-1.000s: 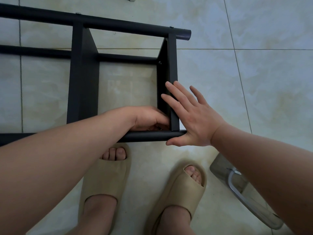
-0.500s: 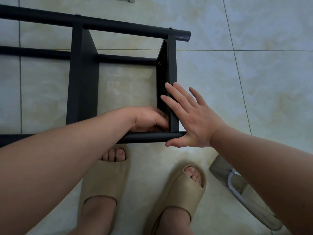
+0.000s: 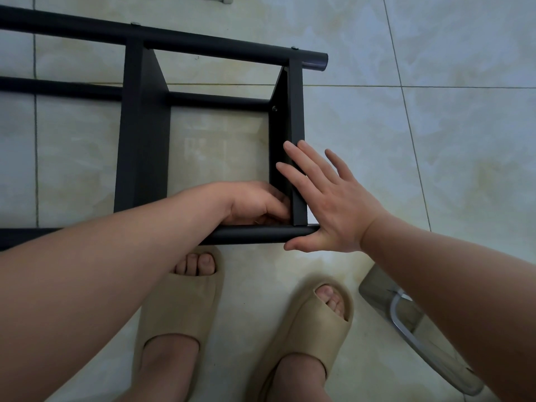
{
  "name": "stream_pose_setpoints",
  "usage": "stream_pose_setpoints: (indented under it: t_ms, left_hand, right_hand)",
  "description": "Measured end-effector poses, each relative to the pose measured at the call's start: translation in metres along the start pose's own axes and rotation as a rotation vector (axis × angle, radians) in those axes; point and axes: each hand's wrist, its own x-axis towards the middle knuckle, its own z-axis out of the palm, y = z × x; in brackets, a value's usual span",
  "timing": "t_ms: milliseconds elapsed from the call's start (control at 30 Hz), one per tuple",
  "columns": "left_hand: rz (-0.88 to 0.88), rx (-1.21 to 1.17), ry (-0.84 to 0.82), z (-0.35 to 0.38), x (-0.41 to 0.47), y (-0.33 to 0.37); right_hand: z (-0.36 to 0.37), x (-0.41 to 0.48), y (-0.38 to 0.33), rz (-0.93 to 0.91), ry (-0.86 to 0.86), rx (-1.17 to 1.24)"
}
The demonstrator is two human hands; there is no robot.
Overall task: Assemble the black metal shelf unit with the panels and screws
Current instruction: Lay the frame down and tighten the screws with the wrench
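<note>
The black metal shelf unit lies on its side on the tiled floor, its round tubes running left to right. An end panel stands between the far tube and the near tube. My right hand lies flat with straight fingers against the outer face of that panel, thumb under the near tube's end. My left hand reaches inside the frame to the corner where panel meets near tube, fingers curled there; what they hold is hidden. A screw head shows on the panel's inner face.
A second panel crosses the frame to the left. My two feet in beige slippers stand just below the near tube. A clear plastic object with a metal rim lies on the floor at the lower right.
</note>
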Motion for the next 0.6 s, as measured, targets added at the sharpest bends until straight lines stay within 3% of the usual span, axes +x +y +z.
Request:
stream_pose_setpoints:
  t_ms: [233,433,600]
  left_hand:
    - [0.001,-0.109,-0.065,-0.0041,0.0015,-0.0002]
    - [0.016,0.018,-0.012,-0.0022,0.0023,-0.0027]
    - [0.029,-0.057,-0.015,-0.0044,0.0030,-0.0020]
  right_hand:
    - [-0.0008,0.0002,-0.0001,0.001,-0.007,-0.002]
    - [-0.0004,0.0006,-0.0004,0.001,-0.011,-0.001]
    - [0.0000,0.0003,-0.0005,0.004,-0.003,0.001]
